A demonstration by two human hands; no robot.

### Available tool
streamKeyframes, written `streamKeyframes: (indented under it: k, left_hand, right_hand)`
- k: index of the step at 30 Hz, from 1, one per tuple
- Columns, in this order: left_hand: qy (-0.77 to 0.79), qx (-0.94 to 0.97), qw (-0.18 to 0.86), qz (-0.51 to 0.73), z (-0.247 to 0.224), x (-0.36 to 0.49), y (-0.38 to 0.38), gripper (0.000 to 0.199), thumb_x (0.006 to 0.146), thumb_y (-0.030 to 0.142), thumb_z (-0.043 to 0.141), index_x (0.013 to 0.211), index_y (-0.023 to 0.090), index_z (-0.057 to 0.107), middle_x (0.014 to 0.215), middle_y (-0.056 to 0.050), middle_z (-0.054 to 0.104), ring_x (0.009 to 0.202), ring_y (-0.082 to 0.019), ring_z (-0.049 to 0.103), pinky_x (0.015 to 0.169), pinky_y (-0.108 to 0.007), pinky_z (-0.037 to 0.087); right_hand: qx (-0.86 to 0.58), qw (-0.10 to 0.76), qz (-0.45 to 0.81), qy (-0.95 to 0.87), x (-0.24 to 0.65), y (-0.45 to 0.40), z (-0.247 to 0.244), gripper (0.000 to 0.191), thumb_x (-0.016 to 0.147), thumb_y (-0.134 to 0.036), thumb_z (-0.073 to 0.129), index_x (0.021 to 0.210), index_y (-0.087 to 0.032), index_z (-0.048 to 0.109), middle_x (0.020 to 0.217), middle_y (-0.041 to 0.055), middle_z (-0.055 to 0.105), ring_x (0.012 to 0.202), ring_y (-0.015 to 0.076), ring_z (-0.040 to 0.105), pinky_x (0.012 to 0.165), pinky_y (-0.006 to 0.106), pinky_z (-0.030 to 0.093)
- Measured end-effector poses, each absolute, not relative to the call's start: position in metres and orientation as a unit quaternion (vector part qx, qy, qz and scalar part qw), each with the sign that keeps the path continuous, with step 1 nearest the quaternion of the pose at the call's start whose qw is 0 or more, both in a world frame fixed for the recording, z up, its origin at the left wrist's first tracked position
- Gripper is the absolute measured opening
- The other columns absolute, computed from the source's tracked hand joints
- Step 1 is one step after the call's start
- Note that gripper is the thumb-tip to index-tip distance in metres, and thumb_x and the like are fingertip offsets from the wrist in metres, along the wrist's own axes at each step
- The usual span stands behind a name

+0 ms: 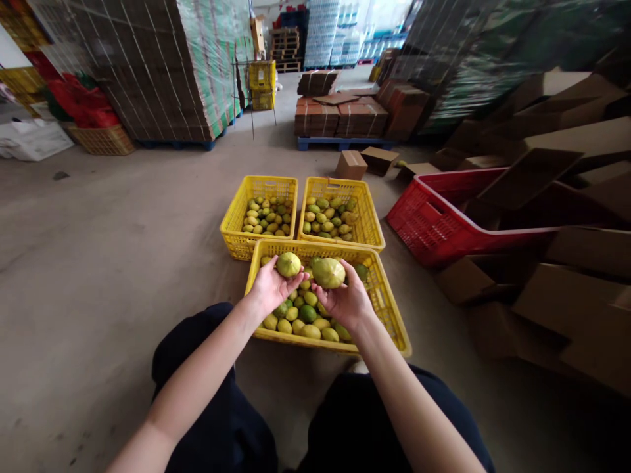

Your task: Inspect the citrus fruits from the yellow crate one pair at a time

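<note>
My left hand (270,289) holds a yellow-green lemon (288,265), cupped from below. In my right hand (349,299) rests a larger, longer yellow-green lemon (328,273), with the thumb along its far side. Both hands are raised over the nearest yellow plastic crate (394,322), side by side and apart. Inside that crate lie several more yellow and green lemons (309,314), partly hidden by my hands and forearms.
Behind stand two more yellow crates, the left one (234,230) and the right one (372,220), both with lemons. A red crate (424,223) and loose cardboard boxes (576,315) lie on the right. A pallet of flattened cartons (340,121) stands farther back.
</note>
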State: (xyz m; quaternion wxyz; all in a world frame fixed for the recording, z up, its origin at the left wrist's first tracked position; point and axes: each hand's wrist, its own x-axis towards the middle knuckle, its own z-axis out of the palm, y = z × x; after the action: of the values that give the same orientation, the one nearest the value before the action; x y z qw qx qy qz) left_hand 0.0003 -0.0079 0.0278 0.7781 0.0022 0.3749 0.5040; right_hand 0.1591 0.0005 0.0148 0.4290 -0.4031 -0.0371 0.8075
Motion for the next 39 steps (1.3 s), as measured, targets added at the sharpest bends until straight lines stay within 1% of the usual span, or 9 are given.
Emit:
streamKeyframes:
  k: [2, 5, 9, 12, 18, 23, 26, 35, 39]
  left_hand:
    - [0.407, 0.054, 0.755, 0.511, 0.025, 0.001, -0.007, 0.035, 0.096, 0.032, 0.036, 0.103, 0.007, 0.059, 0.074, -0.011, 0.064, 0.066, -0.017, 0.066, 0.053, -0.022, 0.053]
    - [0.47, 0.207, 0.628, 0.584, 0.022, 0.0, -0.008, 0.022, 0.086, 0.023, 0.06, 0.107, 0.018, 0.06, 0.092, -0.007, 0.066, 0.082, -0.017, 0.066, 0.06, -0.019, 0.052]
    - [0.479, 0.376, 0.46, 0.646, 0.029, -0.002, -0.016, 0.045, 0.059, 0.009, 0.082, 0.098, 0.024, 0.067, 0.113, -0.003, 0.061, 0.113, -0.019, 0.055, 0.085, -0.019, 0.048]
    - [0.479, 0.414, 0.436, 0.639, 0.038, -0.002, -0.022, 0.043, 0.052, 0.003, 0.083, 0.088, 0.022, 0.069, 0.108, -0.005, 0.061, 0.117, -0.022, 0.051, 0.094, -0.023, 0.044]
    - [0.467, 0.515, 0.385, 0.607, 0.037, -0.001, -0.025, 0.04, 0.057, 0.013, 0.083, 0.092, 0.025, 0.068, 0.11, -0.006, 0.057, 0.118, -0.025, 0.048, 0.1, -0.031, 0.039]
    - [0.462, 0.553, 0.368, 0.587, 0.033, -0.004, -0.023, 0.036, 0.064, 0.024, 0.08, 0.097, 0.027, 0.066, 0.114, -0.008, 0.055, 0.12, -0.027, 0.045, 0.102, -0.036, 0.037]
    - [0.455, 0.562, 0.362, 0.588, 0.032, -0.005, -0.023, 0.037, 0.064, 0.023, 0.081, 0.097, 0.027, 0.066, 0.113, -0.007, 0.056, 0.117, -0.026, 0.047, 0.102, -0.035, 0.037]
    - [0.454, 0.631, 0.249, 0.577, 0.027, -0.008, -0.018, 0.038, 0.066, 0.025, 0.08, 0.1, 0.024, 0.064, 0.107, -0.007, 0.059, 0.108, -0.024, 0.055, 0.093, -0.036, 0.044]
    - [0.452, 0.662, 0.209, 0.56, 0.022, -0.01, -0.015, 0.039, 0.068, 0.027, 0.078, 0.103, 0.023, 0.061, 0.108, -0.007, 0.059, 0.108, -0.024, 0.055, 0.09, -0.037, 0.046]
  right_hand:
    - [-0.406, 0.429, 0.803, -0.076, 0.159, 0.001, 0.014, 0.037, 0.09, -0.041, 0.046, 0.092, -0.009, 0.063, 0.066, 0.013, 0.07, 0.051, 0.0191, 0.066, 0.047, 0.025, 0.057]
    - [-0.424, 0.488, 0.743, -0.172, 0.158, -0.001, 0.013, 0.023, 0.076, -0.027, 0.067, 0.097, -0.017, 0.062, 0.077, 0.0057, 0.072, 0.057, 0.0184, 0.068, 0.049, 0.026, 0.057]
    - [-0.464, 0.606, 0.555, -0.33, 0.154, -0.007, 0.014, 0.06, 0.05, -0.011, 0.084, 0.103, -0.025, 0.061, 0.096, -0.0019, 0.07, 0.077, 0.0163, 0.068, 0.065, 0.025, 0.058]
    - [-0.474, 0.641, 0.45, -0.404, 0.154, -0.011, 0.012, 0.063, 0.046, -0.007, 0.083, 0.104, -0.024, 0.063, 0.108, 0.0001, 0.066, 0.088, 0.0151, 0.064, 0.072, 0.022, 0.054]
    - [-0.486, 0.62, 0.325, -0.524, 0.155, -0.012, 0.002, 0.061, 0.055, -0.004, 0.075, 0.11, -0.027, 0.061, 0.116, 0.0015, 0.061, 0.108, 0.0203, 0.056, 0.086, 0.029, 0.05]
    - [-0.471, 0.621, 0.297, -0.551, 0.154, -0.012, -0.001, 0.054, 0.058, -0.006, 0.07, 0.107, -0.028, 0.062, 0.119, 0.0036, 0.059, 0.117, 0.0252, 0.051, 0.1, 0.042, 0.042]
    - [-0.465, 0.605, 0.274, -0.586, 0.153, -0.012, -0.002, 0.052, 0.061, -0.01, 0.069, 0.108, -0.029, 0.06, 0.122, 0.0043, 0.058, 0.12, 0.0261, 0.048, 0.104, 0.045, 0.038]
    - [-0.453, 0.585, 0.155, -0.654, 0.153, -0.01, -0.007, 0.05, 0.069, -0.014, 0.068, 0.116, -0.026, 0.055, 0.121, 0.0075, 0.058, 0.116, 0.0264, 0.053, 0.096, 0.045, 0.046]
    - [-0.457, 0.591, 0.175, -0.641, 0.154, -0.008, -0.009, 0.051, 0.069, -0.018, 0.07, 0.116, -0.026, 0.053, 0.12, 0.0076, 0.058, 0.114, 0.0265, 0.054, 0.09, 0.044, 0.05]
